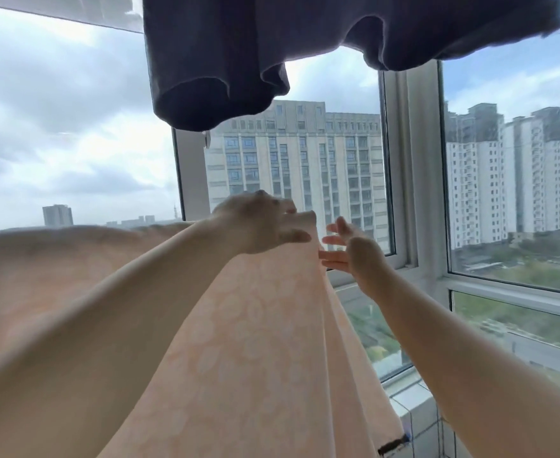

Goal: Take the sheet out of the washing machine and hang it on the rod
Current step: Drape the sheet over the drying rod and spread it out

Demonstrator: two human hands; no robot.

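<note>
Obs: peach patterned sheet (255, 325) draped over what is prob. the rod, itself hidden under the cloth; sheet falls toward camera and spreads to the left. Washing machine not in view.

L hand (262, 226): fingers spread, resting on top fold near sheet's right edge, no grip evident. R hand (344, 251): open, palm facing sheet edge, fingers straight, just beside the cloth; contact unclear, blurred.

Dark garment (239, 44) hangs above. Window frame (407, 160) close behind.

Step (judged): hanging stage, spreading/evening. Next: draw the right edge outward w/ both hands, flatten folds.
</note>
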